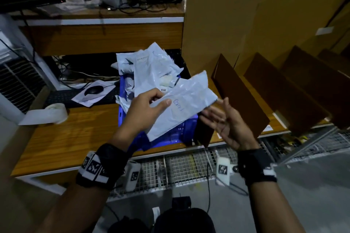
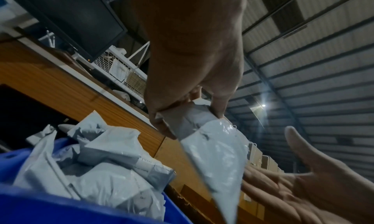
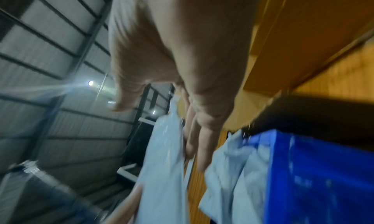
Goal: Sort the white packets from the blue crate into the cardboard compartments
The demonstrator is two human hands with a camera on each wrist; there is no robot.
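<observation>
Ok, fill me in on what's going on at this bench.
A person is sorting white packets. Their left hand pinches one packet, with blue handwriting on it, above the blue crate, which is heaped with more packets. The right hand is open, palm up, at the packet's far end. The cardboard compartments stand to the right.

Left hand [image 1: 145,108] sits at centre frame in the head view, thumb on top and fingers curled beneath, pinching a packet [image 1: 181,104] by its lower left end. Right hand [image 1: 225,123] is just to the right of it, palm up, fingers [image 1: 210,117] straight and spread, tips at the packet's right edge. Both forearms rise from the bottom of the frame, each wrist wrapped in a black band.
</observation>
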